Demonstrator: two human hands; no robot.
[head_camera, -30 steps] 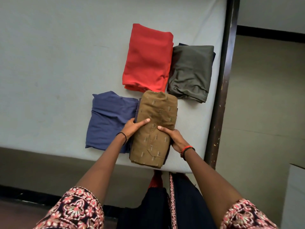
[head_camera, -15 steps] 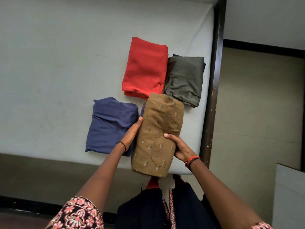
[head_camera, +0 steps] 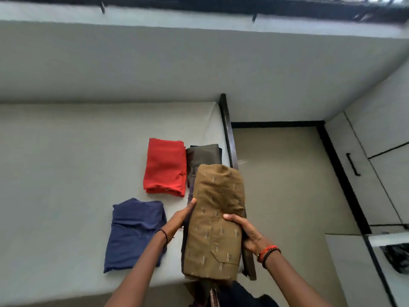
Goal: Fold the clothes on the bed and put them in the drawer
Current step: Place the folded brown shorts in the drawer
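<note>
I'm holding the folded brown shirt (head_camera: 215,220) above the bed (head_camera: 66,162) corner. My left hand (head_camera: 179,219) and right hand (head_camera: 247,233) grip its sides so the folds hopefully don't slip on the way to the drawer.

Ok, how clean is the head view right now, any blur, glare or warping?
Head view: even light, no glare on the bed; the brown shirt reads sharp enough; window bars at top are smeared; wide-angle bends the wall and wardrobe lines.
</note>
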